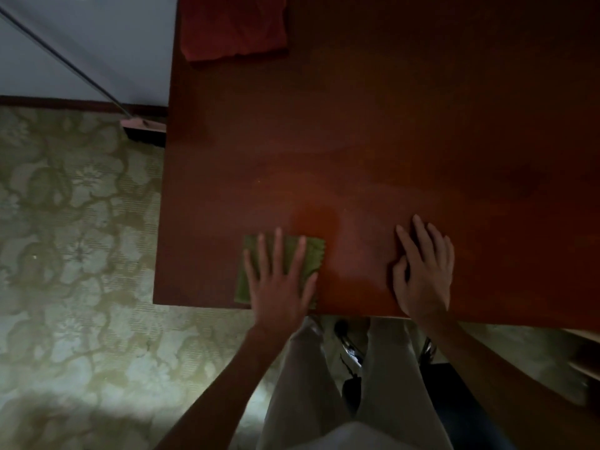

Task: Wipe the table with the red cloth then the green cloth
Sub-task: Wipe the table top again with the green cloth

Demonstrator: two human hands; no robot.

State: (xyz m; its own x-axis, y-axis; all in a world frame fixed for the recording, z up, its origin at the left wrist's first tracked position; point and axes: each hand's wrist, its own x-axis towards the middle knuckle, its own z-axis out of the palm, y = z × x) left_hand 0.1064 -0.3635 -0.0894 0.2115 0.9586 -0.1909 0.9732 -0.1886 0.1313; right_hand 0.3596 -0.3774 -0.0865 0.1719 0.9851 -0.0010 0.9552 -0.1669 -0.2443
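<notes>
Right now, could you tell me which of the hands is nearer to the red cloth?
Left. The left hand lies flat on the green cloth, below the red cloth; the right hand rests farther right.

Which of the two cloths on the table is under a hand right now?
The green cloth near the table's front edge: the left hand lies flat on it. The red folded cloth lies untouched at the far corner.

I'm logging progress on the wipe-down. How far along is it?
The red cloth lies folded at the table's far left corner, apparently finished with. In hand: left hand presses the green cloth flat near the front edge; right hand rests bare. Most green wiping looks still ahead.
</notes>
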